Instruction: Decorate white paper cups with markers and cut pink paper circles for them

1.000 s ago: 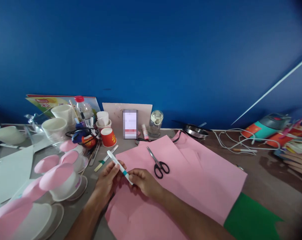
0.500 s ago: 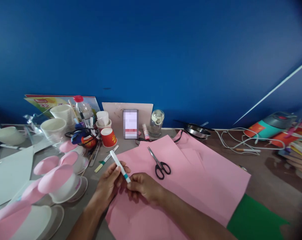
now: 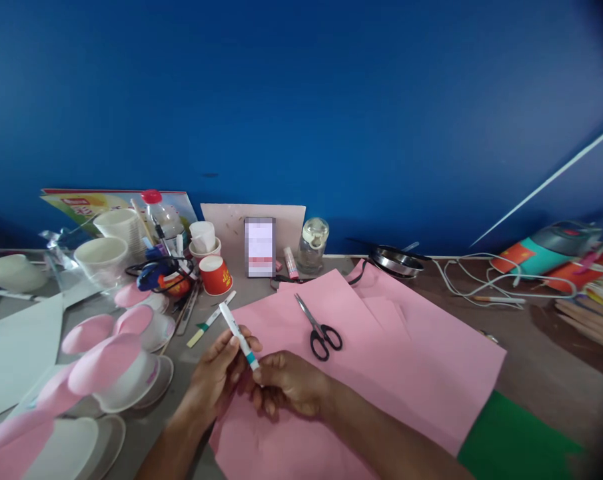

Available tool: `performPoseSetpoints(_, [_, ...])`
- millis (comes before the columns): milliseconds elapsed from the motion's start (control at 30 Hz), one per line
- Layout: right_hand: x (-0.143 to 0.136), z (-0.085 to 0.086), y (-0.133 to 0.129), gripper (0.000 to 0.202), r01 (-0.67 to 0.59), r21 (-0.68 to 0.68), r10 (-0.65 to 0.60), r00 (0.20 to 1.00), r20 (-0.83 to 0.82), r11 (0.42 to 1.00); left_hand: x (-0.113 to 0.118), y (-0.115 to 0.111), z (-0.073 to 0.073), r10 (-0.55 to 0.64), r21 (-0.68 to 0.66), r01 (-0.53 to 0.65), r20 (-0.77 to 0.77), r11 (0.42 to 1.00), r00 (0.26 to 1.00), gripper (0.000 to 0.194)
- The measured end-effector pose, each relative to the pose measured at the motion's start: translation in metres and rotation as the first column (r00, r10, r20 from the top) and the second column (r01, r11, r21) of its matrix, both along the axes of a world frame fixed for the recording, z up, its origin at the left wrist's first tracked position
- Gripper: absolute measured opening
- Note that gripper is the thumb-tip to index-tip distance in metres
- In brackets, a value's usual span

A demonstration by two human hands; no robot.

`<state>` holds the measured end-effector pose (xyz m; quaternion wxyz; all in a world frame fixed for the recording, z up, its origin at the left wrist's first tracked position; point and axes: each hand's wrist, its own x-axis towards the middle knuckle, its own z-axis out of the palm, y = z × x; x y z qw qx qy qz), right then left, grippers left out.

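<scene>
A white marker with a teal band slants between my two hands. My left hand is closed round its middle, thumb on top. The fingers of my right hand pinch the lower end, just below the teal band. Under my hands lie sheets of pink paper. Black-handled scissors rest on the paper, to the right of the marker, with their blades pointing away.
At the left stand white cups with pink paper pieces. Behind are a red cup, a phone, a glass jar and a glue stick. Green paper and white cables lie at the right.
The view has shifted slightly. Both hands keep their hold on the marker, with the right fingers moved a little around its lower end.
</scene>
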<state>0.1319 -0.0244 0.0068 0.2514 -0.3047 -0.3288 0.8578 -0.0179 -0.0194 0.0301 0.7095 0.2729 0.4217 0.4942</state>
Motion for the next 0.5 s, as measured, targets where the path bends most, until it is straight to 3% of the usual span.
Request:
performPoseSetpoints(233, [-0.002,0.008,-0.001,0.031,0.032,0.139,-0.059,0.979,0.195,0.990,0.000,-0.001,-0.002,0.060,0.023,-0.059,-0.050,0.998,0.997,0.042])
performPoseSetpoints(367, [-0.005,0.006,-0.008,0.022,0.004,0.237,-0.110,0.893,0.436,0.971,-0.011,0.009,0.005,0.212,0.066,-0.208,-0.064,0.976,0.975,0.039])
performPoseSetpoints(500, [-0.009,0.005,-0.013,0.029,-0.007,0.265,-0.111,0.896,0.429,0.964,-0.020,0.016,0.006,0.306,0.105,-0.306,0.014,0.946,0.952,0.039])
